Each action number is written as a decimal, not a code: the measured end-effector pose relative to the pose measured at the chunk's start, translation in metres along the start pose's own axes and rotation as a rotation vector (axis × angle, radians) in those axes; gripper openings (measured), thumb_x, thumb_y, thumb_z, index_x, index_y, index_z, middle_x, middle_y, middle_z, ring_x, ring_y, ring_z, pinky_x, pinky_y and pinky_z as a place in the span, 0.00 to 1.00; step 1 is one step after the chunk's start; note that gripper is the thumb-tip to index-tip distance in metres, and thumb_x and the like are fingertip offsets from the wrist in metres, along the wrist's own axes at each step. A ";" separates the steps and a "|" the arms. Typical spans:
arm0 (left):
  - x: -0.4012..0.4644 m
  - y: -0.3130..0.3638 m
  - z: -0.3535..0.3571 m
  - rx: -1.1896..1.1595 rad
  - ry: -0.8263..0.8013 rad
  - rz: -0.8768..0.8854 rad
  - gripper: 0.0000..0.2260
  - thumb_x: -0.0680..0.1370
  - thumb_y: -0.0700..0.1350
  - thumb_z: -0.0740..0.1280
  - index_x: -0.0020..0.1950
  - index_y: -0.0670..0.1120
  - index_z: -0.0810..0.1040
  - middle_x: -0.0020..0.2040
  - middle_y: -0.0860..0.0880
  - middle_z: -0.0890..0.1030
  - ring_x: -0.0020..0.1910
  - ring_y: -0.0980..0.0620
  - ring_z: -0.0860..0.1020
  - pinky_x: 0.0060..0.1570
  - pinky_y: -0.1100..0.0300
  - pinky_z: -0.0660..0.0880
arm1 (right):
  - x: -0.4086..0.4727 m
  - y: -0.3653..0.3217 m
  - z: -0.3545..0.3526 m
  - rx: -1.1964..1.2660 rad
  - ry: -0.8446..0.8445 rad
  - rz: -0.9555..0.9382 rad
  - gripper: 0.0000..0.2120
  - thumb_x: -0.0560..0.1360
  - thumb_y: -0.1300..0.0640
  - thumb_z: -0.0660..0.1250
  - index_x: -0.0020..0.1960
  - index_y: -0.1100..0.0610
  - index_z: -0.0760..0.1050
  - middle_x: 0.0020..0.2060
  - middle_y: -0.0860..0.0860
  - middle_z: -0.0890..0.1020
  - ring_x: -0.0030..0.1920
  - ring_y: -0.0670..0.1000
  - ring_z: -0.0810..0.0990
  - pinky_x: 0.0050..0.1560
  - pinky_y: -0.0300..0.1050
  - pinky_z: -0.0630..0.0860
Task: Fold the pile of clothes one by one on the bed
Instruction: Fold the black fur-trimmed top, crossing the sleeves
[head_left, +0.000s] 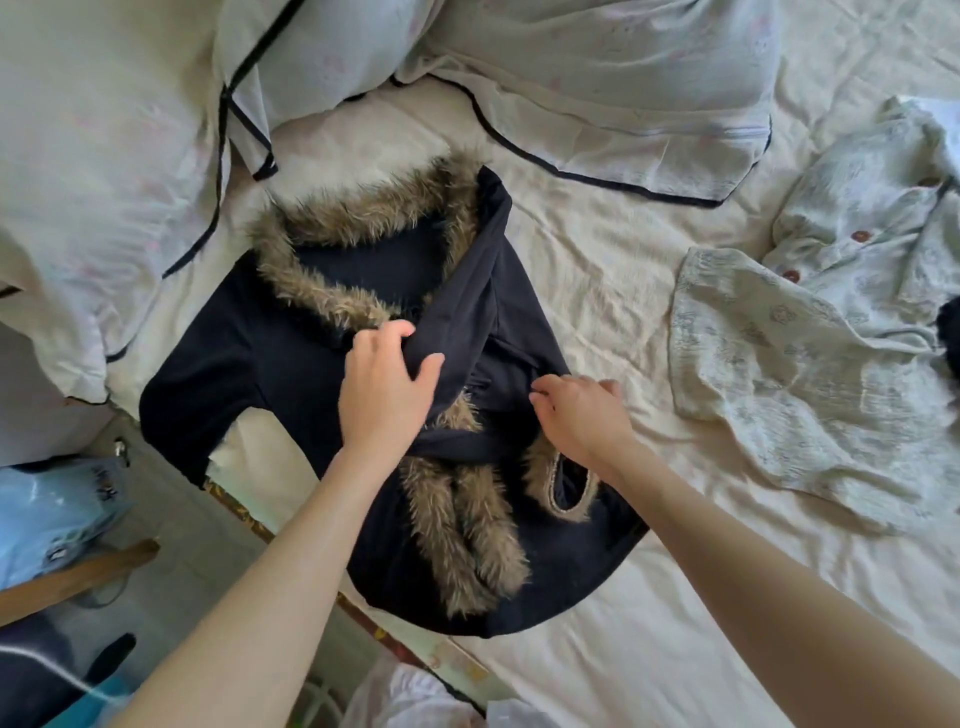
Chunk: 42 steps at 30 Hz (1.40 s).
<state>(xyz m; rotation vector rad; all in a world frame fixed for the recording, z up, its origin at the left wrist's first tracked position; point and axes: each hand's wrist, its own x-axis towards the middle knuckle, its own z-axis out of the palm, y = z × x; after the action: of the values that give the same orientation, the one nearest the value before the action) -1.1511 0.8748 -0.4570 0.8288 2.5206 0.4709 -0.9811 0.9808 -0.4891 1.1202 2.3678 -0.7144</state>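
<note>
a fold of dark cloth is being gripped by the left hand (387, 376), thumb on one side and curled fingers on the other, just left of the frame's centre. the right hand (579, 415), just beside it to the right, is being held with its fingers bent down onto the same cloth; whether anything is being pinched there cannot be told. both hands are being worked on the navy blue soft garment with brown shaggy fur trim (332, 374), which is being spread over the middle of the cream wrinkled bed sheet (597, 270), one sleeve being left to hang past the bed's edge at the left. a pale green printed shirt with brown buttons (810, 332) is being kept well apart at the right of the frame, unfolded. white pillows with dark piping (597, 104) are being left along the top.

the risk being judged here: the sleeve overhanging the edge could be dragged down by its own weight, so the whole garment could be pulled askew, and the bulky fur could be bunched under the fold, so the layers could be sprung open.
</note>
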 end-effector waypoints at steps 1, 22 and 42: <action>0.004 0.009 0.006 0.102 -0.024 0.046 0.19 0.76 0.51 0.68 0.65 0.48 0.69 0.59 0.45 0.69 0.55 0.46 0.71 0.46 0.52 0.72 | 0.001 0.000 -0.001 0.027 -0.105 0.020 0.16 0.82 0.50 0.51 0.61 0.54 0.73 0.54 0.53 0.80 0.55 0.57 0.77 0.55 0.49 0.67; 0.036 -0.008 -0.027 -0.681 -0.279 -0.382 0.07 0.80 0.43 0.61 0.48 0.45 0.78 0.50 0.49 0.81 0.50 0.51 0.78 0.53 0.56 0.72 | 0.054 -0.062 -0.048 2.406 -0.064 0.924 0.12 0.80 0.56 0.61 0.61 0.60 0.72 0.67 0.51 0.74 0.68 0.50 0.70 0.69 0.46 0.62; 0.146 0.106 0.034 -0.029 -0.120 0.188 0.09 0.78 0.49 0.66 0.50 0.44 0.80 0.47 0.48 0.81 0.49 0.48 0.77 0.50 0.55 0.73 | 0.039 -0.025 -0.037 2.347 0.027 0.698 0.05 0.78 0.63 0.64 0.54 0.61 0.72 0.46 0.55 0.80 0.50 0.51 0.79 0.56 0.46 0.73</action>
<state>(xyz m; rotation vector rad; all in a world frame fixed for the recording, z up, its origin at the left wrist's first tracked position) -1.1895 1.0520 -0.4826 1.0563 2.3323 0.5019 -1.0297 1.0127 -0.4758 2.0741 -0.1791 -2.9481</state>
